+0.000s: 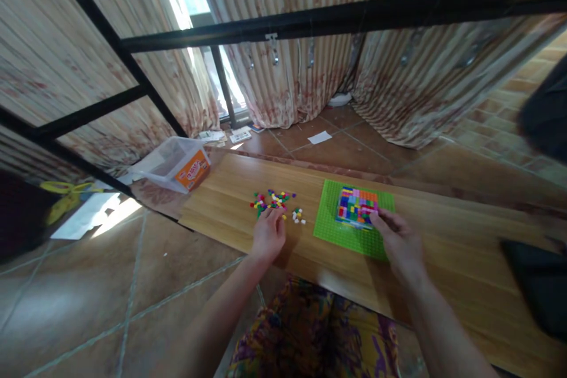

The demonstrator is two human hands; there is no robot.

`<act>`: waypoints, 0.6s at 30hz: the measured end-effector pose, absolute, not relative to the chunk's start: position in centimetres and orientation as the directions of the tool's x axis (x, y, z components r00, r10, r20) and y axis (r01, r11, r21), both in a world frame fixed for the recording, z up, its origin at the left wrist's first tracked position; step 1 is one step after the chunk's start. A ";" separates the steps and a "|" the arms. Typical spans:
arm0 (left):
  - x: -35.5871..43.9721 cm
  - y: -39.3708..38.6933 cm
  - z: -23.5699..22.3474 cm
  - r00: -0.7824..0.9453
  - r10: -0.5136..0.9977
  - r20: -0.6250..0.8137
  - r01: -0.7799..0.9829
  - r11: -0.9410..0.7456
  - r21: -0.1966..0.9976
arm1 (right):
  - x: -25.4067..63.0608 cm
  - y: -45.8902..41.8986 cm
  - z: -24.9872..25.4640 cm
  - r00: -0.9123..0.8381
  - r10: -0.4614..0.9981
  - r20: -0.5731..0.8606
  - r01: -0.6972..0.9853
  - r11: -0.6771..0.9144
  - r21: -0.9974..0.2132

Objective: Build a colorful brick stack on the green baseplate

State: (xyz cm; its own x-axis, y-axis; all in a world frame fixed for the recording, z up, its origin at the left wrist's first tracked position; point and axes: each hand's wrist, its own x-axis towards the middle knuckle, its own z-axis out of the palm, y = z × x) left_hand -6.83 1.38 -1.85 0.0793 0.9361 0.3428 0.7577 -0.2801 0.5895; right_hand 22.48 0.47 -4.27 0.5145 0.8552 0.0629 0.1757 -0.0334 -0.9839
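Observation:
A green studded baseplate (328, 212) lies on the wooden board, bearing a low, many-coloured structure of small building bricks (354, 205). My right hand (401, 242) is at the structure's right edge, with thumb and fingertips closed on that edge. To the left is a loose pile of small coloured bricks (278, 196). My left hand (269, 235) reaches into the near side of this pile with its fingers drawn together. Whatever is between those fingertips is hidden. A small cluster of mostly white bricks (298, 217) lies between the pile and the baseplate.
A clear plastic box (166, 162) with an orange label stands at the board's left end. On the right lies a dark flat object (535, 283). A black metal frame (310, 25) crosses in front of curtains. Papers (319, 137) lie on the tiled floor.

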 end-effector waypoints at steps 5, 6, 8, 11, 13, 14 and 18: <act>-6.6 3.3 -1.3 0.034 0.944 0.328 0.791 -0.226 0.569 | 22.5 0.1 -4.1 0.533 0.846 0.001 0.114 -0.071 -0.991; -6.6 3.8 -1.2 0.029 0.946 0.324 0.796 -0.218 0.565 | 22.6 0.2 -4.1 0.540 0.842 0.004 0.127 -0.077 -0.989; -6.7 4.7 -1.1 0.035 0.949 0.314 0.799 -0.216 0.562 | 22.5 0.4 -3.8 0.554 0.832 0.002 0.141 -0.092 -0.986; -6.6 5.5 -1.0 0.056 0.948 0.314 0.791 -0.234 0.566 | 22.1 0.8 -3.1 0.551 0.834 -0.023 0.114 -0.102 -0.988; -6.1 5.6 -0.9 0.078 0.948 0.308 0.778 -0.251 0.576 | 21.8 1.2 -2.7 0.553 0.833 -0.034 0.089 -0.099 -0.991; -5.8 5.5 -0.8 0.096 0.947 0.307 0.768 -0.266 0.582 | 21.8 1.3 -2.5 0.555 0.831 -0.043 0.078 -0.103 -0.992; -2.9 4.9 0.5 0.258 0.907 0.334 0.685 -0.415 0.599 | 21.9 1.4 -2.7 0.560 0.826 -0.059 0.086 -0.129 -0.988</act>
State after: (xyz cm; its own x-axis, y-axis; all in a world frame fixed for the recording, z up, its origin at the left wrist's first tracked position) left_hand -2.88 4.86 0.46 0.2578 0.9067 0.3339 0.6846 -0.4152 0.5991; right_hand 21.92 1.44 -2.67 0.5599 0.8264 -0.0591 0.0864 -0.1292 -0.9878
